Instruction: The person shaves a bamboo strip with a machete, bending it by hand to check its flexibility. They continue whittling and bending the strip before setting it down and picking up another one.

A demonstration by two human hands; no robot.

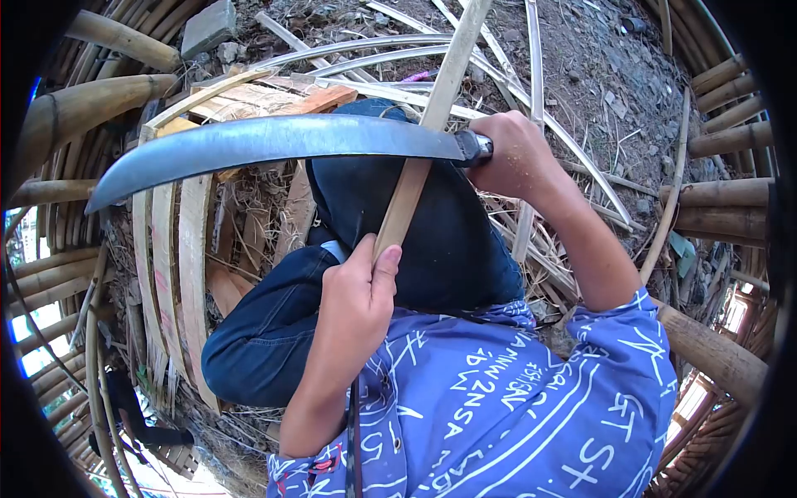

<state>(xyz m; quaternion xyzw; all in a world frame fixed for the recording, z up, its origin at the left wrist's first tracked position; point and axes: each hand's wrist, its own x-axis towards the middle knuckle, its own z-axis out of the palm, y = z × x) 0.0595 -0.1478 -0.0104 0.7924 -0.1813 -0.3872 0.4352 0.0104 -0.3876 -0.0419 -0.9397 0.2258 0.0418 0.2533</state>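
My right hand (pixel 515 156) is closed around the handle of a machete (pixel 290 137), whose long curved blade points left across the view. The blade lies over a flat bamboo strip (pixel 407 195) and crosses it near the handle end. With thumb and fingers, my left hand (pixel 361 286) pinches the strip's lower end. From there the strip slants up and right, above my bent leg in dark jeans (pixel 415 224), past the top edge of the view. Most of the machete handle is hidden inside my right fist.
Split bamboo strips (pixel 382 58) and shavings litter the ground ahead. Left of my legs stands a wooden slatted frame (pixel 193 274). A grey block (pixel 209 29) lies at upper left. Thick bamboo poles (pixel 112 104) line the left side, and more poles (pixel 722 195) stand at right.
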